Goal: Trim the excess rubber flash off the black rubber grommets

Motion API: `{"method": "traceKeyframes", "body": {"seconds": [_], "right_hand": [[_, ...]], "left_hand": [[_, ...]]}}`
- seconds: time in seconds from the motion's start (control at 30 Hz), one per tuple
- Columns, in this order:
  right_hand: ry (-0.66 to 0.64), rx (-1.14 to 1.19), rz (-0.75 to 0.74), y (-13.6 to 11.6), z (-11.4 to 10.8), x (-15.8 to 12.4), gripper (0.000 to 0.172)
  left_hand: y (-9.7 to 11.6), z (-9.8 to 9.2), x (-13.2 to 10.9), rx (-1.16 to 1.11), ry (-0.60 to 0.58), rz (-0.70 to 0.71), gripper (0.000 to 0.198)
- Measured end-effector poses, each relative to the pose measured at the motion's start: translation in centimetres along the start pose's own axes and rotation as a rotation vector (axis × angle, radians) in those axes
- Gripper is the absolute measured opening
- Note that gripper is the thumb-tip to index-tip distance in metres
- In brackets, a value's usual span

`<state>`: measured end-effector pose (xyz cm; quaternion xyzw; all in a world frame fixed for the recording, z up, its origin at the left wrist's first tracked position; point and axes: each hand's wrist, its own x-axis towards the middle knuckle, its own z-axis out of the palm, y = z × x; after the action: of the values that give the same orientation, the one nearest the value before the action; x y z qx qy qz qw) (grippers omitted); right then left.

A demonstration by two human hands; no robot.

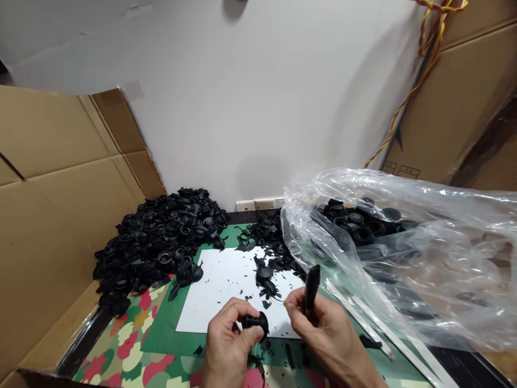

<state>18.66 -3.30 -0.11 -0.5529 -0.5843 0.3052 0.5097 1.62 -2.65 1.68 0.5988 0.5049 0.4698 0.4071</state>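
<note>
- Nearest the camera, at the white sheet's (220,288) near edge, the left hand (232,345) is curled closed, pinching a black grommet (257,323) between thumb and fingers.
- The right hand (323,331), over the sheet's near right corner, is folded around a black-handled tool (312,285); its working end is hidden, so I cannot tell its kind.
- The left grip leaves the grommet's round end uncovered towards the right hand, probably so the tool can reach its rim.
- The grommet looks round, matt black and rubbery, with a flared end; fingers cover much of its side, and any ragged edge is too small to make out.
- The sheet lies on a green mat (161,334), perhaps because dark scraps (265,274) show up well on white.
- Left of the sheet is a heap of black rubber parts (169,231); beyond its far right corner, shredded trimmings (274,240); to its right, a clear plastic bag (444,242) of rounder pieces (359,221), apparently kept apart as separate lots.
</note>
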Motion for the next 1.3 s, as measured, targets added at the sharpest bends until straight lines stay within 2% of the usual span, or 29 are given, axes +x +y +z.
{"method": "traceKeyframes", "body": {"seconds": [0.03, 0.1, 0.2, 0.43, 0.7, 0.87, 0.93, 1.07, 1.2, 1.3], "right_hand": [[-0.053, 0.1, 0.089, -0.3, -0.1, -0.1, 0.013], [-0.117, 0.179, 0.165, -0.8, 0.0, -0.3, 0.016], [-0.18, 0.187, 0.146, -1.3, 0.3, -0.4, 0.018], [-0.239, 0.054, -0.134, -1.7, 1.1, -0.4, 0.021], [-0.235, -0.398, -0.416, 0.1, 1.7, -0.2, 0.019], [-0.077, -0.539, -0.68, -0.3, 1.9, -0.3, 0.017], [-0.028, -0.572, -0.723, -0.6, 2.2, -0.3, 0.016], [0.028, -0.595, -0.724, -0.2, 2.9, -0.5, 0.019], [0.058, -0.521, -0.58, 0.8, 2.6, -0.4, 0.018], [0.072, -0.419, -0.499, 0.9, 1.9, 0.1, 0.015]], "left_hand": [[0.0, 0.0, 0.0, -0.014, 0.007, -0.018, 0.011], [0.0, 0.1, 0.1, -0.029, 0.009, -0.042, 0.011], [-0.1, 0.0, 0.0, -0.042, 0.006, -0.059, 0.011], [-0.5, 0.0, -0.1, -0.016, 0.004, -0.002, 0.012], [-0.5, 0.2, -0.1, 0.148, -0.013, 0.126, 0.006], [-1.1, -0.2, -0.2, 0.332, -0.048, 0.278, 0.016], [-1.2, -0.3, -0.3, 0.365, -0.07, 0.295, 0.018], [-1.2, -0.2, -0.2, 0.317, -0.065, 0.284, 0.009], [-0.8, -0.1, -0.1, 0.195, -0.062, 0.218, 0.007], [-0.6, -0.2, -0.1, 0.122, -0.058, 0.14, 0.017]]}}
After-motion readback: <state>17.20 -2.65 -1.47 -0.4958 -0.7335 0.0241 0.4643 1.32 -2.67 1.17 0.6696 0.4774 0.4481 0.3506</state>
